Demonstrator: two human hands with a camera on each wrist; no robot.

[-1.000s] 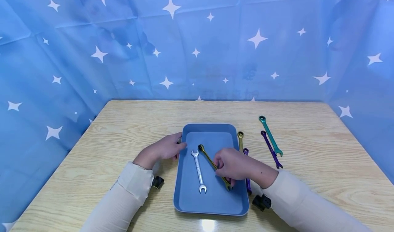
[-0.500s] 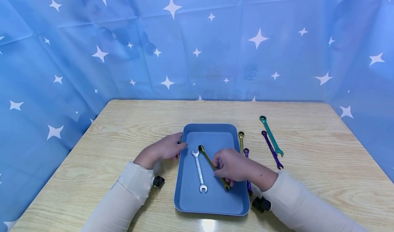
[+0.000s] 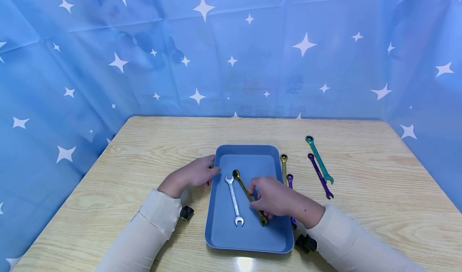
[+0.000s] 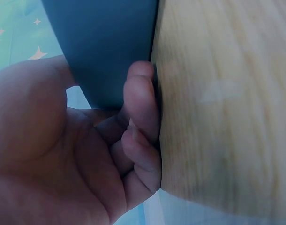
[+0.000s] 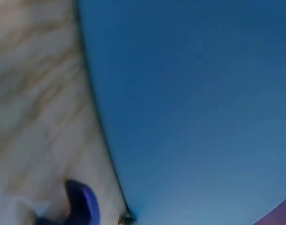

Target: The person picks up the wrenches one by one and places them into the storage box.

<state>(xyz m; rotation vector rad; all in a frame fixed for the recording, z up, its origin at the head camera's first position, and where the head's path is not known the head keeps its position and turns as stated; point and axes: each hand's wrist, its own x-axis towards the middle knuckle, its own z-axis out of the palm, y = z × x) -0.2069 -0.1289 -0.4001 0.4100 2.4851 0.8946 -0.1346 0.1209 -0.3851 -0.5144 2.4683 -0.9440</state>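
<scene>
A blue rectangular tray [image 3: 249, 244] sits on the table. My left hand [image 3: 193, 173] grips its left wall, thumb over the rim and fingers along the outside; in the left wrist view those fingers [image 4: 142, 105] lie low against the tray's side by the wood. Inside the tray, my right hand [image 3: 272, 195] pinches a shiny gold combination wrench [image 3: 243, 187] by its lower shaft. The wrench slants, ring end up and left. Left of it lies a silver open-ended wrench [image 3: 234, 201]. In the right wrist view the tray's outer wall [image 5: 180, 103] hides most of the right hand.
Just right of the tray lie a gold wrench [image 3: 284, 167] and a purple wrench [image 3: 290, 179], the latter partly hidden by the right wrist. Farther right are a teal wrench [image 3: 319, 158] and another purple wrench [image 3: 320, 176]. A blue star-patterned curtain [image 3: 252, 63] hangs behind the table.
The right hand has swung the lower end of the gold wrench slightly left, toward the silver one. My left hand stays on the tray wall.
</scene>
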